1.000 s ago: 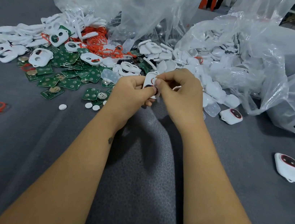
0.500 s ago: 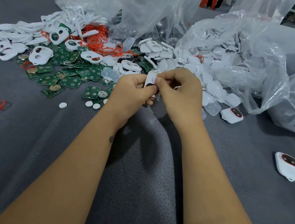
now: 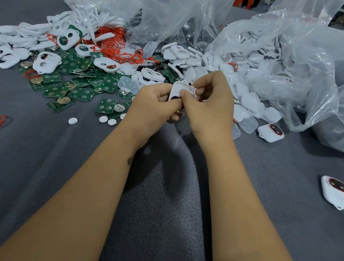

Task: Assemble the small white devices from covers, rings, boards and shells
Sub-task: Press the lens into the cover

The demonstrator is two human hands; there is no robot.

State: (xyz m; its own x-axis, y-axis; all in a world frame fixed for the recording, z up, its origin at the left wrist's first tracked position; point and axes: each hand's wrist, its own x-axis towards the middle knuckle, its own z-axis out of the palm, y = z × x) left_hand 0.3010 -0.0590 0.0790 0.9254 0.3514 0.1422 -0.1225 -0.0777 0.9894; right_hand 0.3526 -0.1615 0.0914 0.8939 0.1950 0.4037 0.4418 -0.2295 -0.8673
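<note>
Device pinched between left hand and right hand.

The device pinched between my left hand and right hand is smooth white plastic with a slight sheen. Under my wrists the bench wears matt grey cloth with a fine pebbly weave. Left of my left hand lie glossy green boards with shiny metal discs and thin red rings; beyond both hands, crinkled clear plastic bags gleam.
</note>
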